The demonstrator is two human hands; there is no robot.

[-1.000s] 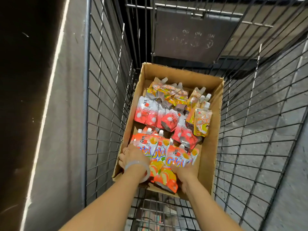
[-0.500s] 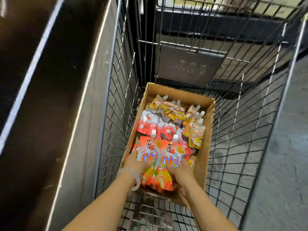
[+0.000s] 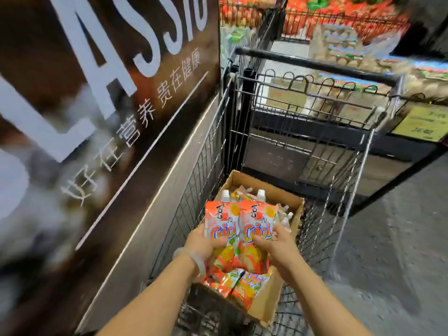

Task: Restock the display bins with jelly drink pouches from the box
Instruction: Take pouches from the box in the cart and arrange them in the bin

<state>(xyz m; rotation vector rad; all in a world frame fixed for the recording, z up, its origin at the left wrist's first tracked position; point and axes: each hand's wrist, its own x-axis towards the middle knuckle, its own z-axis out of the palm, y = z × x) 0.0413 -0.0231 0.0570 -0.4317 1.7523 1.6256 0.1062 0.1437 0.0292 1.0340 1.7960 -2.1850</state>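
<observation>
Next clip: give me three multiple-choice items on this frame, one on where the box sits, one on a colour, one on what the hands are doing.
1. Where is the cardboard box?
A. On the floor
B. Inside the wire cart
C. On a display shelf

2. What colour are the caps on the two raised pouches?
A. White
B. Green
C. Black

3. What are the hands doing?
A. Both empty
B. Only one holds pouches
C. Left hand and right hand together grip a bunch of pouches

Answers:
1 B, wire mesh surrounds the box.
2 A, both spout caps show white.
3 C, each hand clasps one side of the bunch.
</observation>
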